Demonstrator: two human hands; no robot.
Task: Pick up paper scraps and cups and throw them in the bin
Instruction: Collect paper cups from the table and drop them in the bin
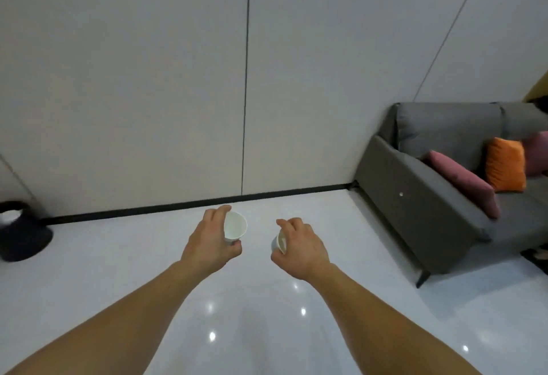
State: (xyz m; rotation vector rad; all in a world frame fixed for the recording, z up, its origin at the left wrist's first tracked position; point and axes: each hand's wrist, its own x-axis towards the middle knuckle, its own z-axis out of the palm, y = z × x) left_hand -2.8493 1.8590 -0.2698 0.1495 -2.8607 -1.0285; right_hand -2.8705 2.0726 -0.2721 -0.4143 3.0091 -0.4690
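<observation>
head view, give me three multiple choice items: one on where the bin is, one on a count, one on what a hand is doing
1. Where is the black bin?
A) far left, near the wall
B) between the arms
C) far right

2. How many paper cups show?
A) one
B) two
C) four

3. What is the left hand doing?
A) gripping a cup
B) pressing flat on the floor
C) hanging empty

Key:
1 A, the bin sits at the left edge, close to the foot of the wall.
2 B, the left cup and the right cup show, one in each of the hands.
3 A, its fingers curl round the left cup; the right hand grips the right cup likewise.
</observation>
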